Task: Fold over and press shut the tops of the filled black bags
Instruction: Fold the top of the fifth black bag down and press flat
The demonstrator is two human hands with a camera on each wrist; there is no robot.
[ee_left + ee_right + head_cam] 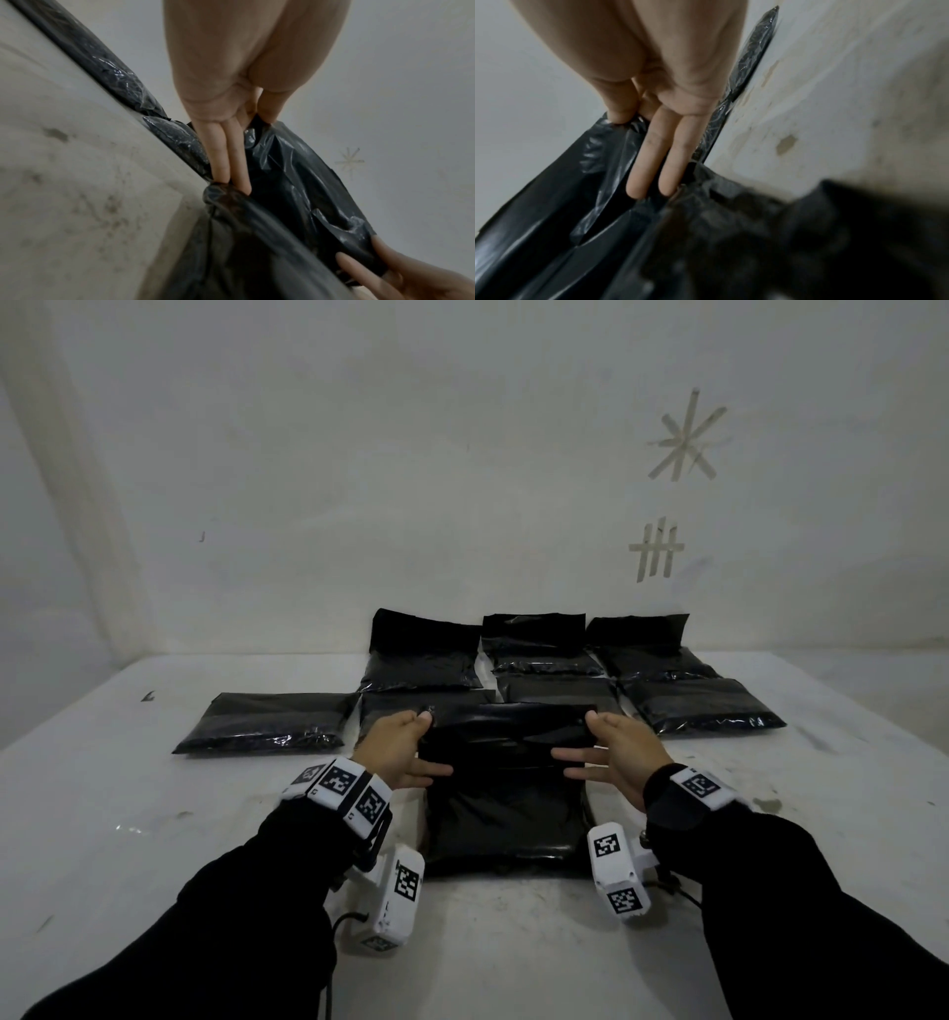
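White and scuffed, the worktop [128, 814] is running back to a pale wall [359, 454], where strips of tape [685, 436] are forming a star shape above a tally-like cluster.

Nearest the person, a filled black bag [506, 809] is lying flat on the worktop between both hands, its top flap [508, 729] being held up off the bag's body at the far end.

On the flap's left corner, the left hand [398, 749] is pinching the plastic between thumb and forefinger, while its other fingers [222, 158] are reaching out straight along the flap's underside toward the bag's filled part.

Mirroring that, the right hand [616, 752] is pinching the flap's right corner with thumb and forefinger, and its remaining fingers [654, 160] are lying straight against the crinkled plastic. In the right wrist view the lower bag is too blurred to read.

Behind this bag, seven more black bags [560, 654] are lying in two rough rows. One of them, at the far left [267, 724], is sitting apart from the rest. Those in the back row are showing flaps standing up near the wall.

Both forearms are wearing black sleeves [231, 916] and white wrist bands printed with square black markers [339, 783].
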